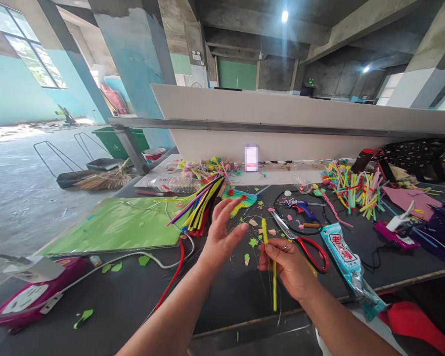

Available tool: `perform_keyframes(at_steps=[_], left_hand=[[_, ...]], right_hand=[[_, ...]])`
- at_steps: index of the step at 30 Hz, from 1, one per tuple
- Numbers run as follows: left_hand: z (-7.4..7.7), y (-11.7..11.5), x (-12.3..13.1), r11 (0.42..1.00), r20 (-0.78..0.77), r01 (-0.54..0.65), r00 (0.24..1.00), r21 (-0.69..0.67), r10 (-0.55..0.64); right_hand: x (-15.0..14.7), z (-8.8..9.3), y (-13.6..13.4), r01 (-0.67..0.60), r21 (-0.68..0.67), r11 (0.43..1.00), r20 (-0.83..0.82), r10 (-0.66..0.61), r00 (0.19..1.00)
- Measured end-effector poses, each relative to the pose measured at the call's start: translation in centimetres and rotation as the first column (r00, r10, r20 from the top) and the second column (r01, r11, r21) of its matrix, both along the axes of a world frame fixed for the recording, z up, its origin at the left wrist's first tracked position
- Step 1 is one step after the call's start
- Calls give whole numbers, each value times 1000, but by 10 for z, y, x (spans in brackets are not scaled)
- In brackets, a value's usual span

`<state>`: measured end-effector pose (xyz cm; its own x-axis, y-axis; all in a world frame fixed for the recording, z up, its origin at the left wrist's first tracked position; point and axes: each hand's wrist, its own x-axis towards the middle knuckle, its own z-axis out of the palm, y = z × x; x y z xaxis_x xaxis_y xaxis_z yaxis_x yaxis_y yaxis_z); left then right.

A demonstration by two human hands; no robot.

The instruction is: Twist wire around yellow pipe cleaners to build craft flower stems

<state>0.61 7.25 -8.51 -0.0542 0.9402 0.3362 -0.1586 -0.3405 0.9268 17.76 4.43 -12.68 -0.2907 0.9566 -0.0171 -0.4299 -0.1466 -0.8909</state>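
Note:
Pinched in my right hand (287,262) is a yellow pipe cleaner (264,230), its upper end thicker and coiled, its lower end hanging straight past my fingers. Thin wires run down beside it. My left hand (222,232) is raised to its left, fingers apart and holding nothing. Behind my left hand lies a blue, green and yellow fuzzy piece (246,198) with red spots. Red-handled scissors (311,252) rest just right of my right hand, their blades pointing away. A bundle of pipe cleaners (203,207) in black, yellow, red and blue lies left of my left hand.
A green sheet (122,227) covers the table's left. Power strips (40,291) sit at both sides, with cables across the table. A blue glue gun (304,207), a turquoise packet (343,257) and colourful pipe-cleaner pieces (356,188) lie right. A lit phone (251,158) stands behind.

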Motion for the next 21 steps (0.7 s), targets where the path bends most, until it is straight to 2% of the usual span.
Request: perform_keyframes(at_steps=[1,3,5,7,12,17,19,21], left_hand=[[7,-1,-1,996,-127,14,992,92,-2],[19,-2,0,980,-309,110,950,163,-55],[28,-2,2,977,-389,164,916,139,-98],[32,-1,5,983,-448,150,890,103,-89],[28,3,10,999,-646,36,763,-7,-32],[19,10,18,996,-736,-87,676,-34,34],[19,14,18,999,-732,-34,681,-43,-9],[20,17,15,994,-699,86,706,-71,-111]], right_hand=[[-1,0,-1,-14,7,1000,10,13,1000],[-3,-1,-1,-37,25,999,27,37,999],[-4,-2,-2,-51,39,998,41,50,998],[-5,-3,-2,-22,45,999,64,19,998],[-9,-6,-6,144,74,987,174,-155,973],[-13,-13,-7,254,123,959,212,-276,938],[-12,-14,-6,249,106,963,212,-267,940],[-10,-11,-5,201,77,977,203,-212,956]])
